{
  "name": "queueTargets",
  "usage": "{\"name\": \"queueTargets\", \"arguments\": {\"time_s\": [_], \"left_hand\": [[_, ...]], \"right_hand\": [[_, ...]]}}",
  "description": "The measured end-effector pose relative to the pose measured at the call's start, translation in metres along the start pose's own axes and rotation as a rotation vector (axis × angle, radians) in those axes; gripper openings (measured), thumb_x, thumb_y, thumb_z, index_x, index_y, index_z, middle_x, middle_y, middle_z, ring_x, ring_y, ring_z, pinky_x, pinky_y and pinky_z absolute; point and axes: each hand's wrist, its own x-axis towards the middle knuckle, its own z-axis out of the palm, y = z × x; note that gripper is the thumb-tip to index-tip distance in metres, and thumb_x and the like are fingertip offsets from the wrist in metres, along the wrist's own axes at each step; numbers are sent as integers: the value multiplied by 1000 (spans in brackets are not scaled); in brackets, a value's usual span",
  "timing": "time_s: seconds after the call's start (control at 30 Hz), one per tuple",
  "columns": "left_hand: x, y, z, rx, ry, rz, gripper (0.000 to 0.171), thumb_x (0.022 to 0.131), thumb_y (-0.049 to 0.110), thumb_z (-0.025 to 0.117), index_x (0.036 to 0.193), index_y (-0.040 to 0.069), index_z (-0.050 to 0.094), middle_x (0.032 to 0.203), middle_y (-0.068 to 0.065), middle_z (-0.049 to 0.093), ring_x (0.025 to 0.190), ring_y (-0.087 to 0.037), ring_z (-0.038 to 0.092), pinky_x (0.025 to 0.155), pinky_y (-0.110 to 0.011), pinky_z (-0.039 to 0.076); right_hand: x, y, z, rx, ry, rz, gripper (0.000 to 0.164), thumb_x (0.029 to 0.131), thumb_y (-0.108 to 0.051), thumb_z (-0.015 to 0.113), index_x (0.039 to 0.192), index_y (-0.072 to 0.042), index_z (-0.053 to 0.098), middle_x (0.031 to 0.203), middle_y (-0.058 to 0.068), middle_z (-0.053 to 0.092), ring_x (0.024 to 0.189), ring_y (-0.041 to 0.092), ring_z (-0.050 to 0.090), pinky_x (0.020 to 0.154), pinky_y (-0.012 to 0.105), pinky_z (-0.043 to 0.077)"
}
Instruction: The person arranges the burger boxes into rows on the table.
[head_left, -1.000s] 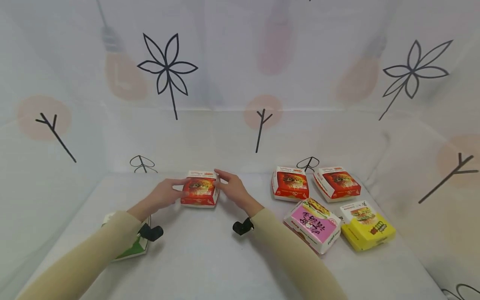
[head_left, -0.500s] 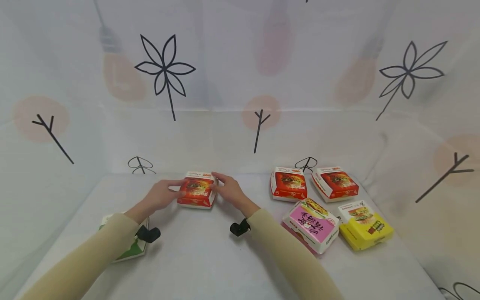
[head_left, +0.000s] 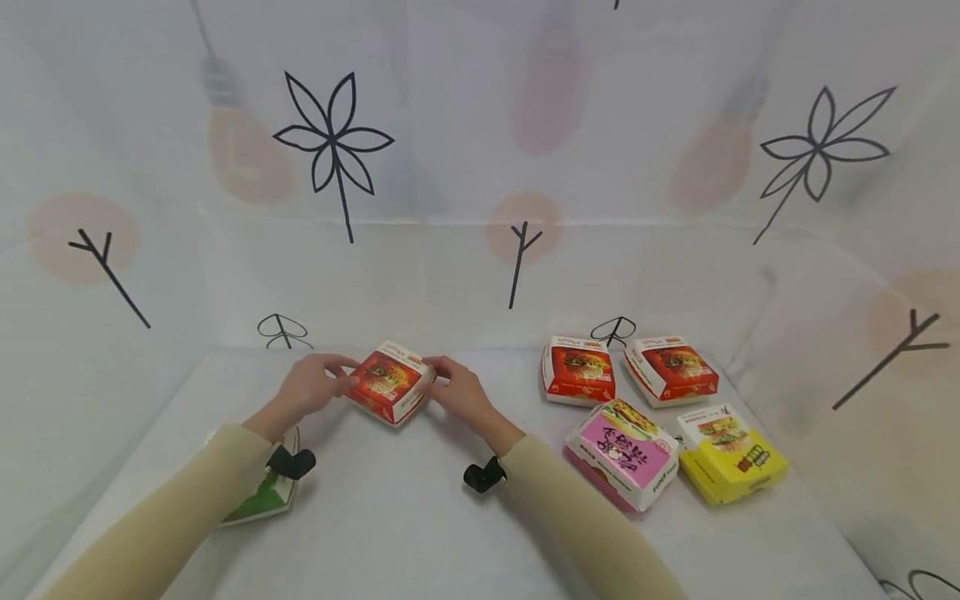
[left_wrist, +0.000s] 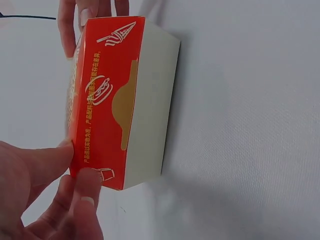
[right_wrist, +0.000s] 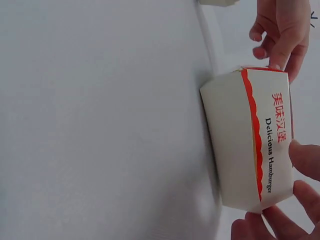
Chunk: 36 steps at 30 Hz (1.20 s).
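Between my two hands sits a red and white hamburger box (head_left: 387,379), turned at an angle on the white cloth. My left hand (head_left: 309,387) holds its left corner; in the left wrist view the thumb (left_wrist: 55,159) lies by the top edge and a finger against the red side. On the opposite corner is my right hand (head_left: 461,392), thumb and fingers bent around it. The right wrist view shows the hamburger box's white side (right_wrist: 267,135), with the right thumb (right_wrist: 306,159) at its upper edge and fingers at the near corner. The box looks closed.
To the right stand two more red boxes (head_left: 579,369) (head_left: 671,369), a pink box (head_left: 626,450) and a yellow box (head_left: 733,454). A green and white box (head_left: 266,498) lies partly hidden under my left forearm. A patterned cloth backdrop (head_left: 450,275) rises behind the table.
Both hands have turned the hamburger box clockwise as seen from the head, so it now lies diagonally. It has also shifted slightly left. The other boxes stay in place.
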Motion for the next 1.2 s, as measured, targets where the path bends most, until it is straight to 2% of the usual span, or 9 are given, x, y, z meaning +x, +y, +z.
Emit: {"name": "queueTargets", "arguments": {"time_s": [0.13, 0.3, 0.43, 0.57, 0.73, 0.83, 0.93, 1.1, 1.2], "left_hand": [[-3, 0, -1, 1, 18, 3, 40, 93, 21, 68, 131, 8, 65, 107, -13, 67, 81, -23, 59, 62, -31, 47], [-5, -1, -2, -28, 28, -4, 46, 94, 25, 69, 135, 8, 61, 128, -18, 63, 94, -27, 64, 73, -36, 53], [-4, -2, -3, -113, -25, -19, 57, 92, 28, 72, 142, 8, 55, 141, -19, 53, 112, -33, 62, 80, -38, 57], [-3, -2, -3, -194, -108, -18, 70, 87, 30, 77, 148, 10, 47, 150, -21, 38, 128, -40, 51, 87, -42, 56], [-1, -1, 1, -120, -142, 52, 83, 80, 40, 83, 149, 12, 45, 151, -23, 29, 135, -45, 39, 99, -57, 46], [-1, -1, 3, -60, -137, 109, 83, 80, 40, 83, 149, 11, 46, 151, -24, 29, 137, -46, 34, 104, -65, 36], [0, -1, 3, -30, -139, 142, 81, 80, 37, 83, 148, 12, 48, 152, -22, 31, 137, -46, 30, 105, -68, 32], [0, -3, 0, 1, -175, 188, 74, 84, 32, 80, 147, 10, 49, 155, -21, 31, 138, -46, 33, 105, -69, 31], [1, -3, -2, 40, -201, 203, 73, 86, 32, 78, 149, 10, 47, 157, -20, 31, 135, -45, 40, 104, -67, 34]], "right_hand": [[-5, -1, 1, -25, -9, -10, 51, 92, -24, 70, 141, -20, 57, 143, 7, 55, 134, 27, 47, 106, 47, 43], [-10, -1, 2, -64, -18, -6, 50, 93, -26, 69, 141, -22, 57, 144, 4, 54, 133, 25, 48, 104, 45, 45], [-15, -2, 3, -66, -29, -22, 49, 93, -21, 69, 141, -20, 58, 143, 5, 55, 134, 23, 47, 104, 41, 46], [-22, -4, 4, -75, -46, -49, 49, 94, -19, 69, 141, -19, 57, 143, 6, 56, 135, 23, 47, 103, 40, 47], [-33, -7, 5, -98, -67, -86, 46, 95, -18, 67, 140, -18, 58, 139, 7, 58, 132, 23, 50, 101, 39, 48], [-41, -11, 7, -117, -82, -104, 46, 95, -17, 67, 140, -17, 59, 138, 9, 59, 130, 23, 53, 100, 40, 49], [-48, -13, 8, -132, -99, -117, 46, 95, -17, 66, 141, -16, 58, 139, 7, 59, 128, 23, 54, 99, 39, 50], [-53, -17, 5, -155, -105, -150, 48, 96, -14, 66, 142, -13, 56, 139, 6, 59, 125, 23, 57, 98, 40, 51], [-49, -19, 2, -185, -77, -152, 47, 96, -15, 65, 142, -13, 56, 138, 6, 60, 123, 24, 58, 97, 41, 51]]}}
